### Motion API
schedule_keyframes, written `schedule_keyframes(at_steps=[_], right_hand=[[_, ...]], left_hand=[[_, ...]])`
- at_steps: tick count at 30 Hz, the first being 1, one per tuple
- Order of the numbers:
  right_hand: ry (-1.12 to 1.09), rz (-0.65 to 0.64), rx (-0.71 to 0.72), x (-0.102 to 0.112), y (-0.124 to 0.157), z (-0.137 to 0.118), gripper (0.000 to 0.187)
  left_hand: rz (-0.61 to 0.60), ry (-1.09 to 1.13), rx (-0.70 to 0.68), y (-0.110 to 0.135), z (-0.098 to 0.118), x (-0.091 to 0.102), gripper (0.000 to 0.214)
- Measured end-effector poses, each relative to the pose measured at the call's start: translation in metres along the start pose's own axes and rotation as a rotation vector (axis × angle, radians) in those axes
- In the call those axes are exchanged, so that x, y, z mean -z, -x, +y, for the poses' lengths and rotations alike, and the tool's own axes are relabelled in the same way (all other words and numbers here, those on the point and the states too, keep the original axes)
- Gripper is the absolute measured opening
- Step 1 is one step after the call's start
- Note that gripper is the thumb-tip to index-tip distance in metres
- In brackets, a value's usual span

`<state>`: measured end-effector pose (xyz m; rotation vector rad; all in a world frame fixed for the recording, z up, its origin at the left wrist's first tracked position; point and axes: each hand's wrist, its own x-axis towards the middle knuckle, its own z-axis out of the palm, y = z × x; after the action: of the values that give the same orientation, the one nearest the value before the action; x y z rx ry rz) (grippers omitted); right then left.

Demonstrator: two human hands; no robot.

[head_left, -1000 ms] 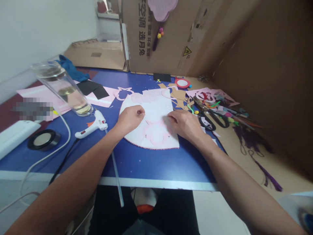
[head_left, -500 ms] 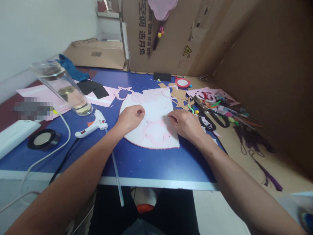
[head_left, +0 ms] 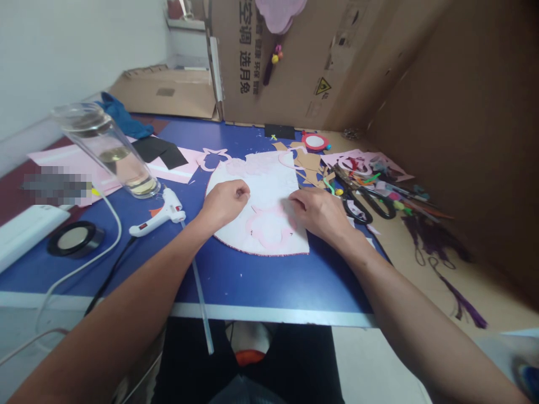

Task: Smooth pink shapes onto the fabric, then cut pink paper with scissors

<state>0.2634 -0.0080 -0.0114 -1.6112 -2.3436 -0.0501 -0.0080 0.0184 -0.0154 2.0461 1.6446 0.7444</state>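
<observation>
A white sheet (head_left: 227, 233) with a rounded, red-trimmed left and lower edge lies flat on the blue table. On its lower part is a pale pink paper cut-out (head_left: 259, 238) with a wavy outline, and another pale pink shape (head_left: 248, 166) sits near the top. My left hand (head_left: 225, 203) rests over the sheet's left side, fingers curled together. Over the right side is my right hand (head_left: 320, 212), also closed, fingertips pointing inward. Whatever is pinched in either hand, if anything, is hidden or too small to make out.
Left of my hands lie a white glue gun (head_left: 162, 216) with a long glue stick, black tape (head_left: 76, 239) and a tilted-looking glass of liquid (head_left: 122, 160). On the right are scissors (head_left: 370, 199), brown scraps (head_left: 309, 165) and purple tassels (head_left: 463, 306). Cardboard walls (head_left: 295, 95) stand behind.
</observation>
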Motion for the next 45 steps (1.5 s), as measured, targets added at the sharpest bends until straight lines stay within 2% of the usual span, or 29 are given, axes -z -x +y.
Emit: schedule_keyframes(at_steps=[45], right_hand=[[-0.005,0.012,0.013,-0.0003,0.0001,-0.0002,0.030]], left_hand=[[0.006,-0.015,-0.009,0.0008,0.0006,-0.0006,0.015]])
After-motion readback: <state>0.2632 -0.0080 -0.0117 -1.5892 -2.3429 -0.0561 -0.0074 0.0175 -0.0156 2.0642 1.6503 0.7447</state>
